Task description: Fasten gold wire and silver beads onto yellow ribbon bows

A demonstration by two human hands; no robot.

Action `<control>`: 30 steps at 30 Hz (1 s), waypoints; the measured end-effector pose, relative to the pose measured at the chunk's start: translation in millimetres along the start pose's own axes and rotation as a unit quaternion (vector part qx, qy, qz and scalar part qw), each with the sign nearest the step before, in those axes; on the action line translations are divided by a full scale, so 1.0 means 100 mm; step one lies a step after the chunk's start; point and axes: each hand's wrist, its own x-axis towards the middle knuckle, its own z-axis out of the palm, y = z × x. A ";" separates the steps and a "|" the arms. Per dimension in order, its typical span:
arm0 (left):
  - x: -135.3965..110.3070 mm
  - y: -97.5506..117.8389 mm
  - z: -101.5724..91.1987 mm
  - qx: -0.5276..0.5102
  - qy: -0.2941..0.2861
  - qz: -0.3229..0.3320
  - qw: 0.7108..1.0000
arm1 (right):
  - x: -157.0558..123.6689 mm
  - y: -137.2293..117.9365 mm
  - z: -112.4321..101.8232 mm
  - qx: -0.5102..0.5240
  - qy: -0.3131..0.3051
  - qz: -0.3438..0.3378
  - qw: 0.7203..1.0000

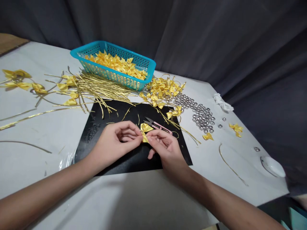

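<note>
A small yellow satin ribbon bow is pinched between my two hands above a black mat. My left hand grips its left side with thumb and forefinger. On the bow's right side, the thumb and forefinger of my right hand are closed, while the lower fingers curl beneath. The fingertips hide part of the bow's middle. Just behind my right hand lies a pair of pink-handled thread snips, blades pointing left. Thin gold cord scraps are scattered on the mat.
A blue basket of yellow bows stands at the back. Gold cords lie before it. Right of it are a pile of corded bows and many silver rings. A white computer mouse sits near the right edge.
</note>
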 end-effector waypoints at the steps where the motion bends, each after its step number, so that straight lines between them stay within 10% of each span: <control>1: 0.00 0.00 0.00 -0.002 0.000 0.001 1.000 | 0.00 0.00 0.00 -0.003 -0.001 -0.001 1.000; 17: -0.05 -0.02 0.01 0.108 0.050 0.069 0.991 | -0.02 0.01 0.02 -0.019 0.007 -0.017 1.000; 30: -0.16 -0.11 0.02 0.303 0.095 0.189 0.929 | -0.03 0.00 0.04 -0.033 0.006 -0.019 0.999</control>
